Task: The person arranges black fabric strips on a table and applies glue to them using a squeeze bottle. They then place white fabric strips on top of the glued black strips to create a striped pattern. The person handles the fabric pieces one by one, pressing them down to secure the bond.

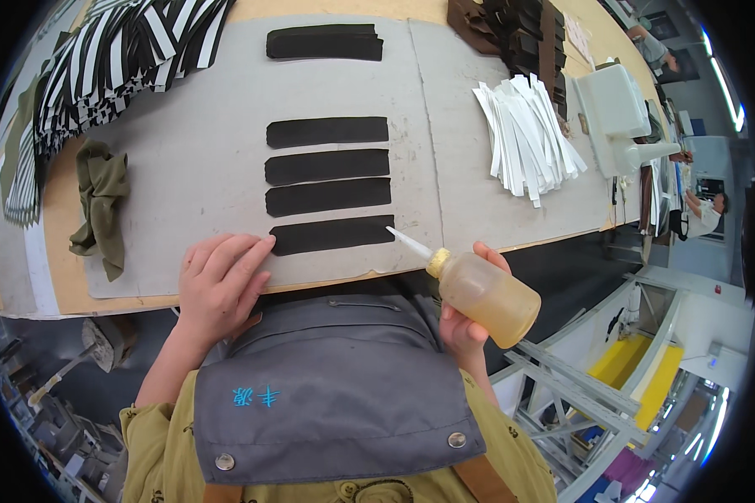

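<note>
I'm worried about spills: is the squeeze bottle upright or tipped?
Tipped: the right hand holds the squeeze bottle slanted, its white nozzle aimed at the nearest black strip.

The bottle (pixel 495 298) looked like smooth, translucent plastic; the black strips (pixel 335 235) were matt and cloth-like; the grey apron (pixel 344 402) looked like matt cloth; its snaps (pixel 456 439) were glossy metal.

Striped strips (pixel 130 46) lie in a heap near a green cloth (pixel 102 197). White strips (pixel 530 138) lie near a white thing (pixel 617 101), maybe a machine.
</note>
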`<act>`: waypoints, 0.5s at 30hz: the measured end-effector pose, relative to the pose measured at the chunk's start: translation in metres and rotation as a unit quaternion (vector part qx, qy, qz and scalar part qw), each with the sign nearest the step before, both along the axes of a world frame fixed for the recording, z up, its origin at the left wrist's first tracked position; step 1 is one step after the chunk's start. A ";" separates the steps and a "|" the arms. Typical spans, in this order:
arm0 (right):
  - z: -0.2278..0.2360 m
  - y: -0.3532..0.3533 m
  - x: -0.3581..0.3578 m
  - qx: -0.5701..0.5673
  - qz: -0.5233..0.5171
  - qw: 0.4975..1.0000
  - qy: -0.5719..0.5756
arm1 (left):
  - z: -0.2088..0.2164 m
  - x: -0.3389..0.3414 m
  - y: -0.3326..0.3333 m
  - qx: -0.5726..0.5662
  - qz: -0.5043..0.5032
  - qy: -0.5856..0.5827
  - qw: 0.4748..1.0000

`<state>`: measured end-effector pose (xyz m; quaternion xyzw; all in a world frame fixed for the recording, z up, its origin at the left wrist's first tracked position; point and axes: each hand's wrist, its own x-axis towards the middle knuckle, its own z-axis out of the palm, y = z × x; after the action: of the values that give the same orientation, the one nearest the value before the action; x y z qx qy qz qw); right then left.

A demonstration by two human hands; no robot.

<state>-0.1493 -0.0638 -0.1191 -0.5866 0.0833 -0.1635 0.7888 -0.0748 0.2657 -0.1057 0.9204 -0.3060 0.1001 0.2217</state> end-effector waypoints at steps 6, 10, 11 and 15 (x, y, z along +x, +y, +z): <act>0.000 0.001 0.000 0.090 0.018 0.996 -0.007 | -0.002 0.000 -0.002 0.002 -0.003 -0.017 1.000; 0.006 0.006 -0.006 0.153 0.014 0.988 -0.001 | -0.005 -0.001 -0.002 0.006 -0.002 -0.015 1.000; 0.009 0.007 -0.007 0.166 0.021 0.986 0.001 | -0.004 -0.001 -0.002 0.011 -0.001 -0.015 1.000; 0.012 0.002 -0.005 0.219 0.020 0.975 0.032 | -0.002 -0.002 -0.003 0.035 0.002 -0.018 0.999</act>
<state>-0.1545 -0.0616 -0.1076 -0.4063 0.1309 -0.1068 0.8980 -0.0770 0.2628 -0.1073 0.9264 -0.3112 0.1059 0.1836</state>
